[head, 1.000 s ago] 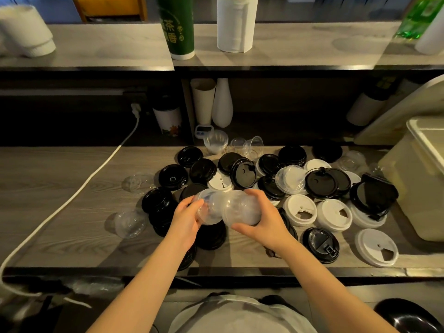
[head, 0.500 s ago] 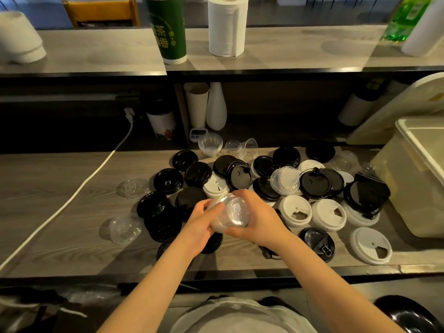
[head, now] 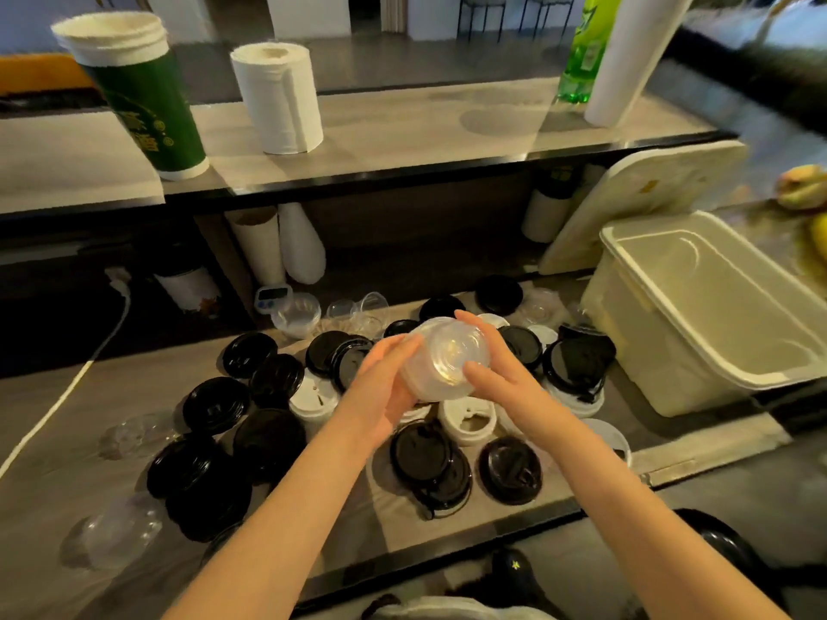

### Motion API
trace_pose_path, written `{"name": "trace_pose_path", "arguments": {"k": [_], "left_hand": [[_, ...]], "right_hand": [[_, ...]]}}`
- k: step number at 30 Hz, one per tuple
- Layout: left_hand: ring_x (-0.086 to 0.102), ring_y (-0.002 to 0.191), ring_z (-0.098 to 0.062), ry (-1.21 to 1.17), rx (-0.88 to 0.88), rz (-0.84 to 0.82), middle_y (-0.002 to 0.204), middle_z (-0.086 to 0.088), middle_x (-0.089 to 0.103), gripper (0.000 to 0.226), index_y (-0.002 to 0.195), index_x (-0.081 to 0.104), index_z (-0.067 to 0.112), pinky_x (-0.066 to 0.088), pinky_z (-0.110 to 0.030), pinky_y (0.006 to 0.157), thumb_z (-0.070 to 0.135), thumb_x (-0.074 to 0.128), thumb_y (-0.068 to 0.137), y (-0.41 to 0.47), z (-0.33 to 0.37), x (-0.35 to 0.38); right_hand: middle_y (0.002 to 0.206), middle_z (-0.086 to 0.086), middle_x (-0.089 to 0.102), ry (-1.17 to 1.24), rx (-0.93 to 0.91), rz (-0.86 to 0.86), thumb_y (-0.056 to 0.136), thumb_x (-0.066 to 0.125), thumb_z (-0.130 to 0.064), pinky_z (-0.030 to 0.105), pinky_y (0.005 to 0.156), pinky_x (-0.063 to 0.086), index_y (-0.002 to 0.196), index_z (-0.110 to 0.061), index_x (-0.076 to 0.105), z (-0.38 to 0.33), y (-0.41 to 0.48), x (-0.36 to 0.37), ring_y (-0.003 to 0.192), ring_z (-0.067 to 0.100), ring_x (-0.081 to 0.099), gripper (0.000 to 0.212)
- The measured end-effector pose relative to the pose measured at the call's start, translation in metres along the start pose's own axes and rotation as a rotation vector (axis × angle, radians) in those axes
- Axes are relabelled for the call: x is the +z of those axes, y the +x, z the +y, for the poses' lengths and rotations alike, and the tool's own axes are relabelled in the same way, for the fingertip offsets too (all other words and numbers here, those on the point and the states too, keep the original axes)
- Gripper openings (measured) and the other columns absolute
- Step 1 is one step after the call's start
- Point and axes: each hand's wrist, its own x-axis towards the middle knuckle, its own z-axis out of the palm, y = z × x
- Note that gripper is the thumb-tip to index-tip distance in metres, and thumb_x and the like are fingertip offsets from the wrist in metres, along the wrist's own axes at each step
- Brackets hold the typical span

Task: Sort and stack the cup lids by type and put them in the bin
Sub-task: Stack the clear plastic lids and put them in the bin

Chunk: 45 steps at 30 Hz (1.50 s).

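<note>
A stack of clear dome lids [head: 443, 358] is held above the pile between both hands. My left hand [head: 385, 387] cups its left side and my right hand [head: 496, 373] grips its right side. Below lie many black lids [head: 268, 440], white lids [head: 467, 422] and flat clear lids [head: 116, 536], scattered over the wooden counter. The cream plastic bin [head: 698, 351] stands open at the right, its inside bare.
The bin's lid [head: 644, 194] leans behind it. On the upper shelf stand a green cup sleeve [head: 143, 96], a paper towel roll [head: 279, 98] and a green bottle [head: 586, 51]. A white cable [head: 67, 391] crosses the counter at left. Small clear cups [head: 353, 311] sit at the back.
The two clear lid stacks have been pushed together into one. Both hands have lifted it and carried it right, toward the bin. The view has swung rightward.
</note>
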Motion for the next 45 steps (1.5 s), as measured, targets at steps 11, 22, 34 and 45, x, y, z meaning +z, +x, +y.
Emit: {"name": "trace_pose_path", "arguments": {"k": [11,22,34,45], "left_hand": [[0.05,0.122,-0.016,0.595,0.179,-0.123,0.136,-0.001,0.05,0.058,0.138,0.043,0.019,0.042,-0.04,0.105,0.048,0.052,0.089,0.06,-0.001,0.176],[0.063,0.097,-0.019,0.849,0.222,-0.276,0.098,0.003,0.067,0.058,0.104,0.066,0.022,0.05,-0.039,0.088,0.065,0.056,0.068,0.126,-0.011,0.292],[0.043,0.13,-0.022,1.246,0.262,-0.033,0.144,-0.006,0.041,0.071,0.141,0.04,0.014,0.039,-0.038,0.106,0.058,0.05,0.085,0.205,-0.021,0.326],[0.023,0.14,-0.025,1.632,0.158,-0.11,0.154,-0.004,0.023,0.08,0.151,0.002,0.019,0.031,-0.042,0.112,0.052,0.044,0.092,0.226,-0.037,0.291]], "right_hand": [[0.125,-0.008,0.058,0.063,-0.089,0.357,0.067,0.063,-0.047,0.017,0.081,0.05,0.13,-0.035,0.048,-0.028,-0.021,-0.169,0.11,0.005,0.059,0.066],[0.136,-0.01,0.05,-0.059,-0.04,0.398,0.066,0.065,-0.054,0.036,0.101,0.045,0.132,-0.045,0.045,-0.012,-0.019,-0.303,0.123,0.01,0.051,0.069],[0.124,-0.006,0.055,0.092,0.246,0.363,0.066,0.066,-0.038,0.033,0.081,0.051,0.125,-0.03,0.051,0.021,0.04,-0.382,0.112,0.014,0.055,0.061],[0.114,0.002,0.049,0.024,0.629,0.359,0.08,0.068,-0.036,0.035,0.082,0.048,0.124,-0.025,0.041,0.083,0.085,-0.38,0.095,0.02,0.054,0.052]]}}
